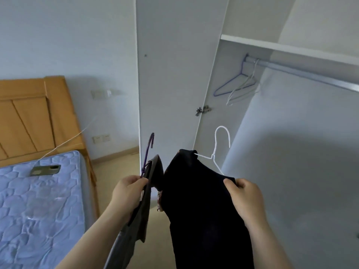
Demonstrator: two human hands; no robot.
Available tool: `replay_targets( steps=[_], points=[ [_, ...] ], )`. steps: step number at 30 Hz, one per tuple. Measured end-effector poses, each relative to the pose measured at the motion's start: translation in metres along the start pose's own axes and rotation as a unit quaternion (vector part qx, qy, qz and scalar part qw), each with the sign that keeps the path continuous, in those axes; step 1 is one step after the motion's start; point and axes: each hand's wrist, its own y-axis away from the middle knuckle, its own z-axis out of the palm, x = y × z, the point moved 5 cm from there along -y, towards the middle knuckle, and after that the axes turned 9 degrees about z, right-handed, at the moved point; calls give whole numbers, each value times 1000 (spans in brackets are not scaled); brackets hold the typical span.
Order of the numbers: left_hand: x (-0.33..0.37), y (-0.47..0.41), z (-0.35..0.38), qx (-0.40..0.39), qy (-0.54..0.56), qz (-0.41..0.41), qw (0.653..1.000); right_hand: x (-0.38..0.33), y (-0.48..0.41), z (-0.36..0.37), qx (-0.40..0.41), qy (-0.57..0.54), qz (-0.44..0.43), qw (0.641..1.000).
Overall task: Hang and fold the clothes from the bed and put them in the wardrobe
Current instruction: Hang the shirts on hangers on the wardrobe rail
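My left hand grips a grey garment that hangs on a purple hanger. My right hand pinches the shoulder of a dark navy garment draped on a white hanger, whose hook points up. Both garments hang in front of the open wardrobe. Its metal rail runs across the upper right.
A purple hanger and white hangers hang bare at the rail's left end. The open wardrobe door stands ahead. At the left is the bed with a phone, a cable and a wooden headboard.
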Motion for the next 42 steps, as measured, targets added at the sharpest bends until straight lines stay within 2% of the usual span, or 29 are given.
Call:
replay_targets(
  steps=[6, 17, 22, 32, 37, 42],
  points=[
    [18, -78, 42, -54, -2, 25, 998, -3, -55, -3, 48, 18, 30, 998],
    [60, -200, 135, -79, 6, 70, 994, -6, -166, -20, 101, 18, 51, 993],
    [80, -257, 180, -142, 0, 98, 985, -8, -202, -23, 131, 22, 80, 988],
    [133, -363, 287, -312, -15, 152, 938, -22, -248, -29, 241, 7, 170, 955],
    [151, -375, 336, -356, -2, 163, 920, -15, -253, -43, 301, 4, 205, 931],
    [167, -384, 378, -389, -27, 187, 901, -2, -277, -65, 320, 16, 216, 922]
  ],
)
